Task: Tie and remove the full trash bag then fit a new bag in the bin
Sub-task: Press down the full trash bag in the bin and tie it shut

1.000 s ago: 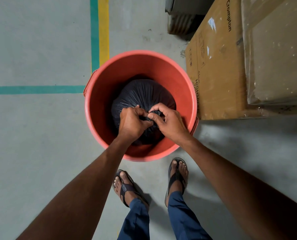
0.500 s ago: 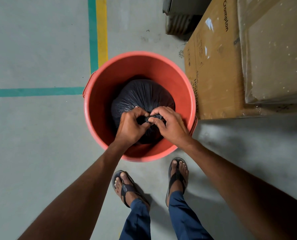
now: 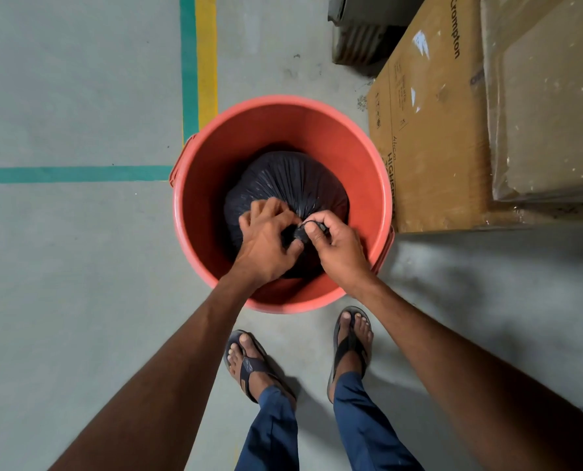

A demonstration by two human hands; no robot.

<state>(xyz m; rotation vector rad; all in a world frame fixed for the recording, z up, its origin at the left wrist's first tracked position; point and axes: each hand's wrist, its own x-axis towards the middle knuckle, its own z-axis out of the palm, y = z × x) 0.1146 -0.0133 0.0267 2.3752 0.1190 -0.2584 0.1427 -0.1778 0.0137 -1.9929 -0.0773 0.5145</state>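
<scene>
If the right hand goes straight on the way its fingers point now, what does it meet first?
The right hand points toward the left hand. It already pinches the twisted neck of the black trash bag, so it would probably meet the left hand's fingers next.

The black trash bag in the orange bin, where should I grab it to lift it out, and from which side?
Probably by the gathered neck at the black trash bag, the twisted bunch pinched by the right hand with the left hand beside it. Come straight down from above: the orange bin walls surround the bag's rounded body, leaving only the top open.
</scene>
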